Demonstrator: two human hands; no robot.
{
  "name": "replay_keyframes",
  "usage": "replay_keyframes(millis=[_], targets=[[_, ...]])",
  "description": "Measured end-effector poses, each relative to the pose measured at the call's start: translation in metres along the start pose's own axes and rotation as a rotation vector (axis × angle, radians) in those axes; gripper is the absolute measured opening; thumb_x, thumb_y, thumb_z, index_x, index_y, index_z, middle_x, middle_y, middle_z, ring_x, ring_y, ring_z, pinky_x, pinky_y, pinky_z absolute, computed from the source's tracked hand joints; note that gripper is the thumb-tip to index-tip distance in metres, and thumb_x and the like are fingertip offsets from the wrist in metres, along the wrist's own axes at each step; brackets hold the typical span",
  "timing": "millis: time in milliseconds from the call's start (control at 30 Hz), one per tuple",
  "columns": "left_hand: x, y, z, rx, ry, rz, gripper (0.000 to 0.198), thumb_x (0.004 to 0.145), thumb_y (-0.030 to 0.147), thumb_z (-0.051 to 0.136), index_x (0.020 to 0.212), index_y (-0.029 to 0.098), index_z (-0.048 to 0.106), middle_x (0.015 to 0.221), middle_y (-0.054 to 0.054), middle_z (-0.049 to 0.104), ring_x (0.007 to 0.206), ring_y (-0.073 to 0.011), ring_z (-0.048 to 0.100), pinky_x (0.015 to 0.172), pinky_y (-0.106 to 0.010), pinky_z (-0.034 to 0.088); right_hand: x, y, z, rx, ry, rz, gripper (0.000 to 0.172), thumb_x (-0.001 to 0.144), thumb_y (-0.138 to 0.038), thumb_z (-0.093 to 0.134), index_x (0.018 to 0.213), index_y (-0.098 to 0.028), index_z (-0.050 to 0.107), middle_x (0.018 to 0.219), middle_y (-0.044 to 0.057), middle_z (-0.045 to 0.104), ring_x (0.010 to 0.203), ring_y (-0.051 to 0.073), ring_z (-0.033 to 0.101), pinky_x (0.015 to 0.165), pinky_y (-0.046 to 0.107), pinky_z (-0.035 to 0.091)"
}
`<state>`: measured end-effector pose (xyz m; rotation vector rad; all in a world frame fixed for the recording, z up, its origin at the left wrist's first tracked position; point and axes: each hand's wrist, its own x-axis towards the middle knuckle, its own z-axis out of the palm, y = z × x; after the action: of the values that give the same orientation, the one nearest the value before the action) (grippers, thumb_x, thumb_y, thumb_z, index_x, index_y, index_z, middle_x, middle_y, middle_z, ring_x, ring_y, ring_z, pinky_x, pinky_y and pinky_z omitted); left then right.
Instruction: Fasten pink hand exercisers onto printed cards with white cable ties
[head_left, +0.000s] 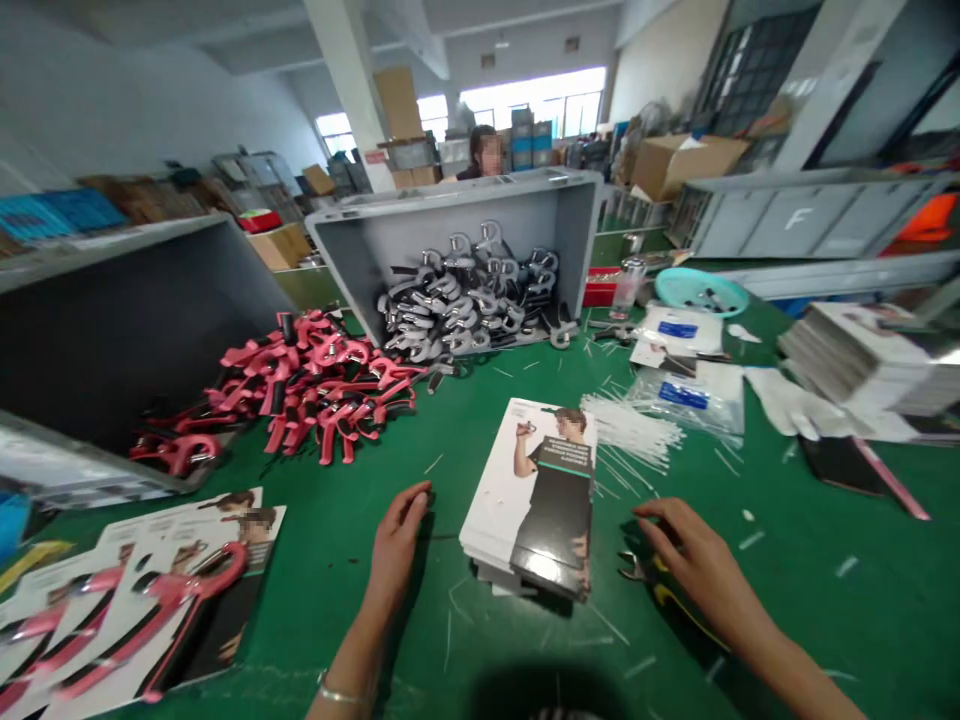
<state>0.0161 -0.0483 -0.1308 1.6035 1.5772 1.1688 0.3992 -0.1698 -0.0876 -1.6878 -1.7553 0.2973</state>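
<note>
A stack of printed cardboard packaging cards (pixel 487 500) lies on the green tabletop between my hands. My left hand (pixel 397 535) rests to the left of the stack, fingers stretched out, holding nothing visible. To the right of the stack, my right hand (pixel 686 550) hovers with thumb and fingers apart, over a pair of pliers (pixel 631 566) with yellow and black handles; whether it touches them I cannot tell. Pink-and-black hand grip trainers (pixel 199 590) lie on more printed cards (pixel 259 555) at the lower left.
A pile of pink hand grips (pixel 330 380) spills from a tipped grey crate (pixel 225 260). Grey hand grips (pixel 465 300) fill another crate (pixel 577 240). White cable ties (pixel 637 430), plastic bags (pixel 712 400), a glove (pixel 795 400) and stacked cards (pixel 847 350) lie right. A person (pixel 487 155) is behind.
</note>
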Motion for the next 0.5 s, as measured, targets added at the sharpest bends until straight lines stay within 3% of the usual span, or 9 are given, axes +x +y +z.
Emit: replay_keyframes(millis=[100, 233, 300, 367, 500], targets=[[0.000, 0.047, 0.014, -0.275, -0.140, -0.083, 0.039, 0.094, 0.044, 0.051, 0.124, 0.021, 0.064, 0.129, -0.011, 0.065, 0.119, -0.0261, 0.061, 0.104, -0.043, 0.045, 0.024, 0.033, -0.001, -0.115, -0.123, 0.101, 0.021, 0.097, -0.032, 0.046, 0.098, -0.020, 0.063, 0.100, 0.008, 0.065, 0.095, 0.022, 0.064, 0.086, 0.034, 0.051], [0.008, 0.101, 0.037, -0.491, -0.351, -0.188, 0.068, 0.077, 0.040, 0.077, 0.139, 0.023, 0.053, 0.148, -0.011, 0.050, 0.134, -0.0297, 0.050, 0.110, -0.040, 0.041, 0.057, 0.048, 0.005, -0.254, -0.185, 0.183, 0.018, 0.096, -0.027, 0.048, 0.098, -0.018, 0.062, 0.102, 0.010, 0.063, 0.097, 0.021, 0.063, 0.089, 0.031, 0.048], [0.007, 0.112, 0.046, -0.539, -0.460, -0.285, 0.077, 0.073, 0.039, 0.081, 0.142, 0.024, 0.050, 0.146, -0.012, 0.053, 0.128, -0.0327, 0.055, 0.105, -0.042, 0.046, 0.073, 0.050, 0.009, -0.310, -0.174, 0.228, 0.017, 0.095, -0.027, 0.050, 0.102, -0.016, 0.061, 0.107, 0.013, 0.062, 0.098, 0.023, 0.062, 0.086, 0.032, 0.047], [-0.001, 0.113, 0.052, -0.572, -0.502, -0.354, 0.074, 0.076, 0.043, 0.077, 0.143, 0.023, 0.050, 0.138, -0.011, 0.061, 0.120, -0.0339, 0.061, 0.102, -0.045, 0.048, 0.086, 0.053, 0.015, -0.367, -0.181, 0.281, 0.017, 0.094, -0.026, 0.053, 0.102, -0.014, 0.061, 0.108, 0.015, 0.061, 0.094, 0.025, 0.063, 0.078, 0.032, 0.047], [-0.023, 0.104, 0.060, -0.598, -0.350, -0.357, 0.070, 0.082, 0.046, 0.070, 0.144, 0.023, 0.047, 0.132, -0.009, 0.065, 0.125, -0.0323, 0.058, 0.107, -0.045, 0.044, 0.099, 0.061, 0.024, -0.415, -0.232, 0.322, 0.014, 0.095, -0.024, 0.050, 0.095, -0.016, 0.062, 0.101, 0.013, 0.065, 0.090, 0.024, 0.064, 0.070, 0.028, 0.042]])
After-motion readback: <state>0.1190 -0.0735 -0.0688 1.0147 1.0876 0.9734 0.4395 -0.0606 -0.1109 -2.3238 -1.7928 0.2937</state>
